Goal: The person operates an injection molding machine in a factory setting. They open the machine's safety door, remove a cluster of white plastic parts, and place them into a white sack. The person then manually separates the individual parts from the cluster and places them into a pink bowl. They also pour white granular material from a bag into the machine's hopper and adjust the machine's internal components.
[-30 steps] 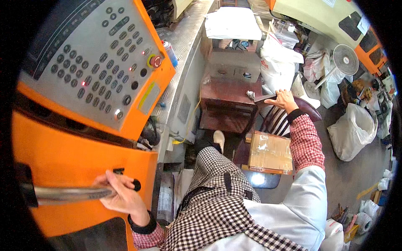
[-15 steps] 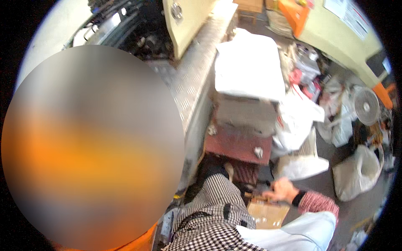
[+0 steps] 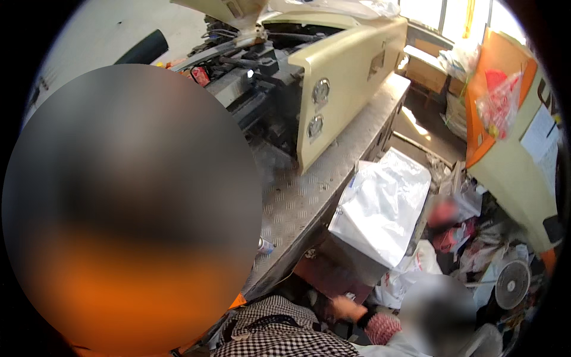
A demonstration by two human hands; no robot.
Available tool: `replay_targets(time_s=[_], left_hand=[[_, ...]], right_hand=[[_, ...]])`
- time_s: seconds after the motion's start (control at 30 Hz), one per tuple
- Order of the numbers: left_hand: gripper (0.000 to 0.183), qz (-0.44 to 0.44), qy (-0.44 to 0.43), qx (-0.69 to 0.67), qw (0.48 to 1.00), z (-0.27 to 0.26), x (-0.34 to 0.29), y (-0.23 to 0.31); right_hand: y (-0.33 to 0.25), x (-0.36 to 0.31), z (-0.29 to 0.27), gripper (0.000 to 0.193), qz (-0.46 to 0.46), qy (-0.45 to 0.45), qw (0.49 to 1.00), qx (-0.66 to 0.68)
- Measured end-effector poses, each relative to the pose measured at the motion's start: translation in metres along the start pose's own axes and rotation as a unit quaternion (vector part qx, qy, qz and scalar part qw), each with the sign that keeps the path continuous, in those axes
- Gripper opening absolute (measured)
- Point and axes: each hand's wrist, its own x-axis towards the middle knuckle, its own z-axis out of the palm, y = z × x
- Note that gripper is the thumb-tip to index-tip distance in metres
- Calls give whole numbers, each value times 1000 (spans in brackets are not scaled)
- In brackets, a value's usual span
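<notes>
My right hand point(image 3: 348, 309) reaches forward at the lower middle, from a pink-and-white patterned sleeve point(image 3: 380, 328) with a black cuff. Its fingers are smeared and partly lost in shadow, so I cannot tell whether they hold anything. Just ahead of it is a dark red panel point(image 3: 324, 275), low on the front of a box covered with white plastic point(image 3: 383, 205). Beside the hand lies black-and-white checked cloth point(image 3: 279, 321) over my lap. My left hand does not show; a large blurred patch hides the left side.
A metal tread-plate bench point(image 3: 333, 172) runs diagonally, carrying a cream machine housing point(image 3: 351, 77) with exposed parts behind it. To the right are white plastic bags point(image 3: 404, 282), a small round fan point(image 3: 512, 284) and clutter. A spray can point(image 3: 265, 245) stands near the bench edge.
The view has swung up and left, bringing more of the bench and machine into sight. My right hand has left the cardboard at my lap, now out of view, and is near the red panel.
</notes>
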Motion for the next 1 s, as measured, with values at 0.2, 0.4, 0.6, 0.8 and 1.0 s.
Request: replay_targets(time_s=[0.2,0.4,0.6,0.8,1.0], left_hand=[[34,53,-3,-12,998,24,37,53],[33,55,23,-7,998,36,68,74],[32,23,44,32,998,48,102,82],[31,-62,44,105,992,41,128,104],[31,-107,-33,181,977,28,137,135]], right_hand=[[-41,46,-338,14,-146,634,756,-73],[-109,37,-511,39,-141,771,613,-102],[-112,57,-620,58,-65,690,687,-219],[-110,76,-664,45,-70,552,786,-269],[-108,55,-661,41,-71,543,799,-249]])
